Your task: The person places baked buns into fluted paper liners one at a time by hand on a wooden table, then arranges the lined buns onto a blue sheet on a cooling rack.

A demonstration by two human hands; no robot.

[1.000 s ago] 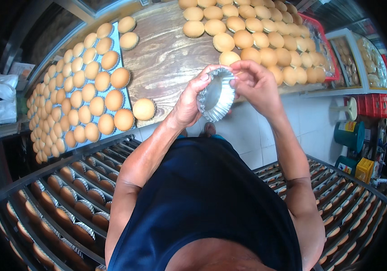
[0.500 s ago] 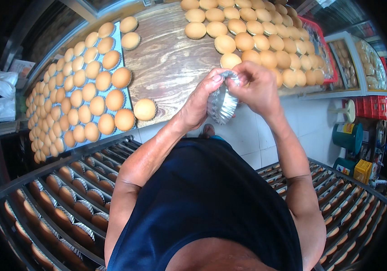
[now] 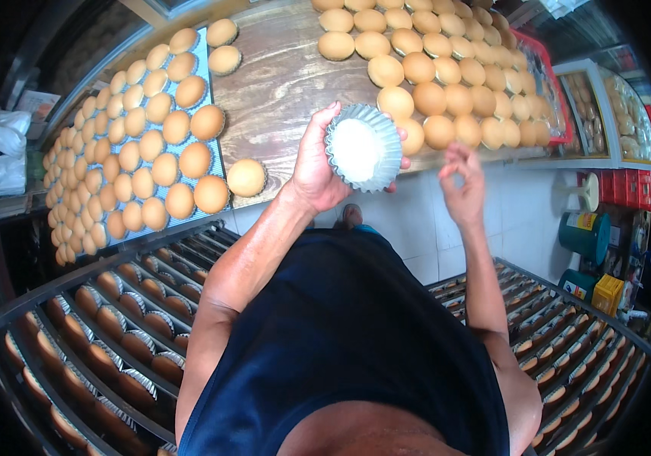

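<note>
My left hand (image 3: pixel 318 163) holds a fluted silver metal mould (image 3: pixel 388 148), its round mouth facing up. The inside shows a bright white bottom. Whether several moulds are stacked there, I cannot tell. My right hand (image 3: pixel 464 186) is apart from it, over the table's near edge. Its fingers are loosely bent with a gap by the thumb, somewhat blurred, and nothing shows in them. Closest to that hand are round golden cakes (image 3: pixel 439 132) laid in rows on the wooden table (image 3: pixel 272 99). One cake in a fluted mould (image 3: pixel 246 178) sits left of my left hand.
A blue ridged tray (image 3: pixel 215 163) of cakes fills the table's left. Racks of cakes in moulds stand close on my left (image 3: pixel 105 372) and right (image 3: pixel 569 357). Beyond the table's right end are a glass-fronted case (image 3: pixel 580 114), red crates (image 3: pixel 622 182) and green buckets (image 3: pixel 584 234).
My right hand has let go of the mould and moved right and down. In my left hand the mould has turned, so its white inside now shows.
</note>
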